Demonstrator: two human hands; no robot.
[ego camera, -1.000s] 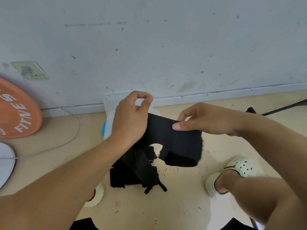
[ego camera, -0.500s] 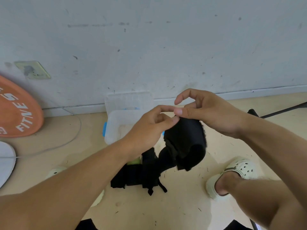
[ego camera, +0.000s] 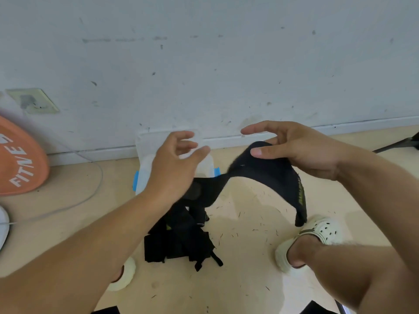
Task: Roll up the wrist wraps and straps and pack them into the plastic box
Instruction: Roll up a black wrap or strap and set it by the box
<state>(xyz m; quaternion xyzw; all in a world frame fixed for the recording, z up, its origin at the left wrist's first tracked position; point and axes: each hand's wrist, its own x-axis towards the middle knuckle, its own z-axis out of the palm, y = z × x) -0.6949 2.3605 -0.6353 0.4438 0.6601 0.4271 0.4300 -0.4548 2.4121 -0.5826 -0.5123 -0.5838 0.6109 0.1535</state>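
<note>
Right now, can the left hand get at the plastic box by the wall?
Probably yes. The left hand hovers open just in front of the plastic box, nothing between them. The right hand holds the wrist wrap, whose loose end trails under the left wrist and could drag along.

An orange round plate (ego camera: 20,159) with white letters is leaned against the grey wall (ego camera: 204,64). A thin cable (ego camera: 90,191) is laid on the pale floor (ego camera: 249,268). A wall socket (ego camera: 34,101) is seen above. White shoes (ego camera: 317,232) are worn.

Bright, even daylight; soft shadows, slight motion blur, wide-angle edge bending.
</note>
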